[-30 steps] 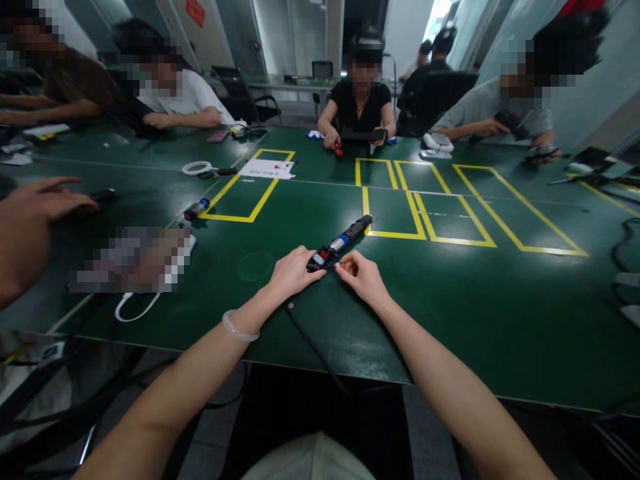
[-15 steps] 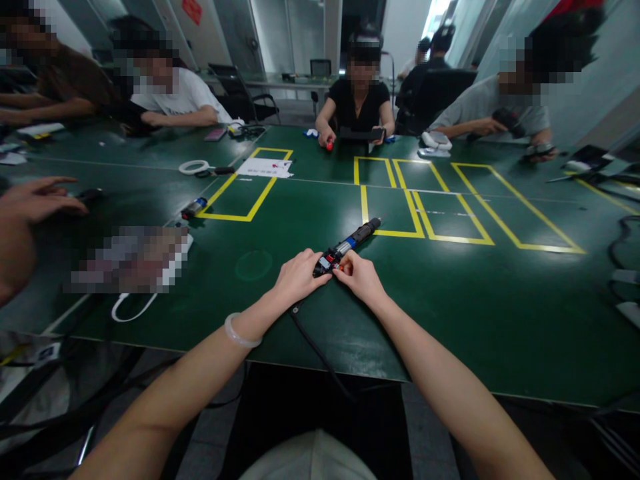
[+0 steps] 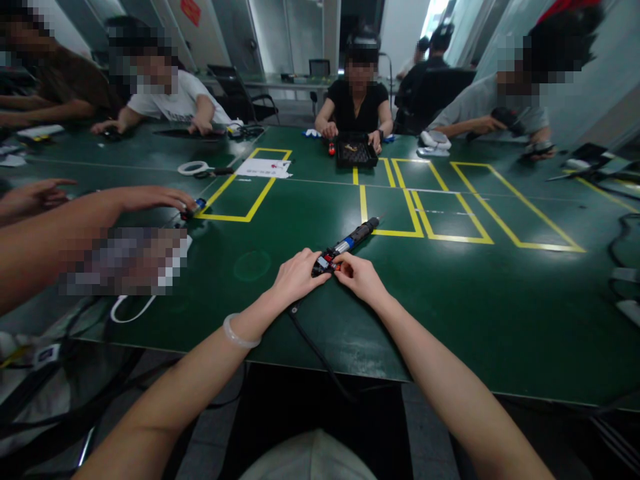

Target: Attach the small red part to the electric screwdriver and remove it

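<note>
A dark pen-shaped device (image 3: pixel 349 243) with a blue and silver band lies slanted on the green table (image 3: pixel 310 340), its thin tip pointing away to the right. My left hand (image 3: pixel 299 276) grips its near end from the left. On the right side of that near end, my right hand (image 3: pixel 361 276) pinches at a small red or orange part, mostly hidden by the fingers. A black cable (image 3: pixel 315 348) runs from near my left hand over the table's front edge.
Yellow tape outlines (image 3: pixel 399 233) mark the table. Left are a paper sheet (image 3: pixel 263 167), a white ring (image 3: pixel 193 168) and a small blue device (image 3: pixel 200 204) under another person's hand (image 3: pixel 170 199). Across sits a person with a black tray (image 3: pixel 356 152).
My hands and the device have hardly moved. From the left, another person's arm has reached in to the small blue device. The black tray opposite now rests on the table, tilted open to view.
</note>
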Action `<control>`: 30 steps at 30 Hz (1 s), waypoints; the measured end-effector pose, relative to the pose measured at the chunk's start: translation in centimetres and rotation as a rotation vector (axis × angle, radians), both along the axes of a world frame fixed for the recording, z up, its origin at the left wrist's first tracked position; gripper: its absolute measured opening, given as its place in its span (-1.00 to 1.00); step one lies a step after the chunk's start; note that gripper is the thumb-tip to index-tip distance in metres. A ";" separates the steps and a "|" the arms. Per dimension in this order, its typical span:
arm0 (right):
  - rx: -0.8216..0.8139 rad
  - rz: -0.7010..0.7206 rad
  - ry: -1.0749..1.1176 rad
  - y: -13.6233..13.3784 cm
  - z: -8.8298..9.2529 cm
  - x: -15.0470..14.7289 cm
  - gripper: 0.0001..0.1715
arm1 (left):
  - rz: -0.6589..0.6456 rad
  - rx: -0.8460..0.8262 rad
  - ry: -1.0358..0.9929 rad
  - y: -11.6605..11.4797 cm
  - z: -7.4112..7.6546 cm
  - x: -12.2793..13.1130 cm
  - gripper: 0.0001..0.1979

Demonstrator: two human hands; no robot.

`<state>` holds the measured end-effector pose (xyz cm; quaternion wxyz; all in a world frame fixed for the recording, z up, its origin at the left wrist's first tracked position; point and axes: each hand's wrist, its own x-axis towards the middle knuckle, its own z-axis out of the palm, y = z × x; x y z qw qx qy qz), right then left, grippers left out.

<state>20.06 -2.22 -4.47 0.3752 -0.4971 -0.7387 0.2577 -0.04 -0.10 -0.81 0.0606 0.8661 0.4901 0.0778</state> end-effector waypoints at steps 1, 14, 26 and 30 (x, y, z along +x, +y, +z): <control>0.014 -0.002 -0.025 0.0 0.0 0.1 -0.80 | -0.002 -0.001 -0.003 0.0 0.0 0.0 -0.51; 0.113 -0.056 -0.096 0.1 -0.1 -0.6 -0.93 | 0.022 -0.026 -0.023 0.3 0.2 0.4 -0.47; 0.031 -0.061 -0.030 -0.2 0.1 -0.2 -0.75 | 0.058 -0.018 0.026 1.5 0.4 0.7 -0.50; 0.007 -0.062 -0.027 -0.2 0.3 0.1 -0.81 | 0.052 -0.014 0.052 2.6 0.4 -0.4 -0.50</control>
